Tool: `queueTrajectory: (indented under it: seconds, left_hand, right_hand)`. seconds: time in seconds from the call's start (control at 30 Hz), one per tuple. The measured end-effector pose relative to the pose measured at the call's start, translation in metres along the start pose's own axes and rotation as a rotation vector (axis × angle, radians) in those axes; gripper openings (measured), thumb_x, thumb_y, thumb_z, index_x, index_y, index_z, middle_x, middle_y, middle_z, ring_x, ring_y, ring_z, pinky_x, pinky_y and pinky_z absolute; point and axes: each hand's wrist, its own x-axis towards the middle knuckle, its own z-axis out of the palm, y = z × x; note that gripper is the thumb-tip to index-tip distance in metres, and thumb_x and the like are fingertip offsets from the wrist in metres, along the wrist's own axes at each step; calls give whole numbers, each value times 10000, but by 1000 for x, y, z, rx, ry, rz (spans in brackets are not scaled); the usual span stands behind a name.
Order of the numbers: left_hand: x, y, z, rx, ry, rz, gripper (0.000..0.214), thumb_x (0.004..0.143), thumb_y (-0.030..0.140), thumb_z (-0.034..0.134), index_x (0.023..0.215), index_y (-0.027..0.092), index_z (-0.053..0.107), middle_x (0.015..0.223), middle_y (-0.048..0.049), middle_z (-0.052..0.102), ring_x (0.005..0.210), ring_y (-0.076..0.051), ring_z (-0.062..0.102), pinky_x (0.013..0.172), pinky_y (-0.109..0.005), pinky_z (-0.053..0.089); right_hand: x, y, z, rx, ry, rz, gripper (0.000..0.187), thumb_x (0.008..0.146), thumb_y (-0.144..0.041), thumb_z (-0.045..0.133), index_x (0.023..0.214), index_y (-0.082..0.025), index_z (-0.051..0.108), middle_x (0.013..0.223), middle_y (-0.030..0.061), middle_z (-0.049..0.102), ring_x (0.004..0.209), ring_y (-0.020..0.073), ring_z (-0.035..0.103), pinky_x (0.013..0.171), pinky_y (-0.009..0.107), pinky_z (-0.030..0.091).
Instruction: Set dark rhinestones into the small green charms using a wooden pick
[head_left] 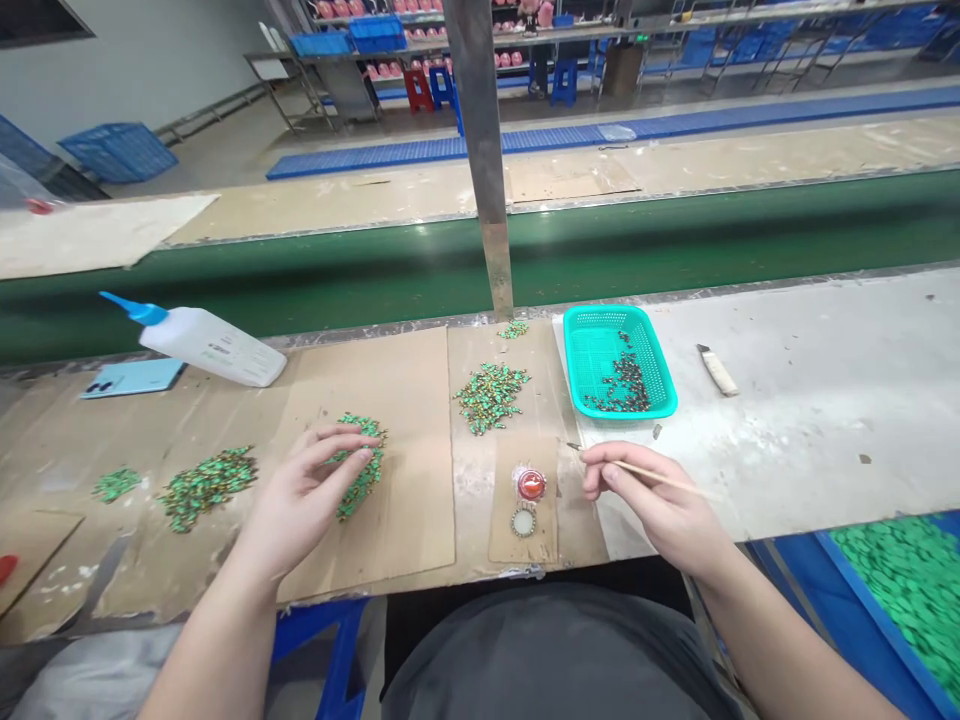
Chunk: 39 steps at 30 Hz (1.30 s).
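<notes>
My left hand (pixel 311 490) reaches over a pile of small green and gold pieces (pixel 367 480) on a cardboard sheet (pixel 412 500). Its thumb and forefinger are slightly apart at the pile, and no held piece can be made out. In my right hand (pixel 652 500) is a thin paintbrush (pixel 649 474) with a pale wooden handle, its dark tip pointing left. Left of that hand, a small cardboard strip (pixel 502 540) bears a round cap-like thing filled with glossy red (pixel 532 485) and, just below it, one with a pale centre (pixel 523 521).
Beyond my right hand stands a turquoise basket (pixel 574 370) with small dark pieces, near a utility knife (pixel 718 371). More green pieces lie in piles (pixel 491 397), (pixel 210 485). At left are a white squeeze bottle (pixel 217 345) and a light-blue phone (pixel 131 377). A metal post (pixel 484 150) rises ahead.
</notes>
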Motion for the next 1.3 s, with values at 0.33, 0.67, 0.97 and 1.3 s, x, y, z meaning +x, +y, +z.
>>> queueTrajectory:
  seconds: [0.33, 0.67, 0.97, 1.3]
  left_hand:
    - [-71, 31, 76, -421, -276, -190, 524, 692, 712, 1044, 846, 238, 881, 761, -111, 880, 734, -325, 848, 731, -422, 713]
    - [-91, 38, 97, -617, -401, -277, 378, 823, 574, 1024, 873, 237, 858, 691, -8, 720, 631, -174, 604, 601, -278, 533]
    - [-95, 51, 105, -761, -423, -427, 515, 687, 632, 1109, 880, 221, 865, 694, -15, 717, 641, -156, 587, 566, -244, 479]
    - [-99, 58, 105, -848, -419, -478, 491, 689, 616, 1130, 840, 231, 866, 824, -55, 818, 732, -169, 691, 629, -222, 572]
  right_hand:
    - [25, 33, -3, 41, 104, 88, 513, 901, -741, 954, 979, -244, 852, 889, 57, 853, 810, 250, 842, 819, 430, 732]
    - [23, 36, 7, 65, 88, 156, 540, 868, -692, 1009, 889, -220, 747, 798, 29, 823, 765, 223, 859, 796, 389, 762]
    - [21, 38, 7, 68, 72, 141, 524, 883, -680, 1005, 931, -222, 753, 811, 29, 825, 790, 221, 858, 814, 392, 742]
    - [14, 13, 5, 83, 25, 106, 416, 930, -577, 1001, 968, -226, 781, 991, 76, 888, 896, 243, 892, 884, 412, 751]
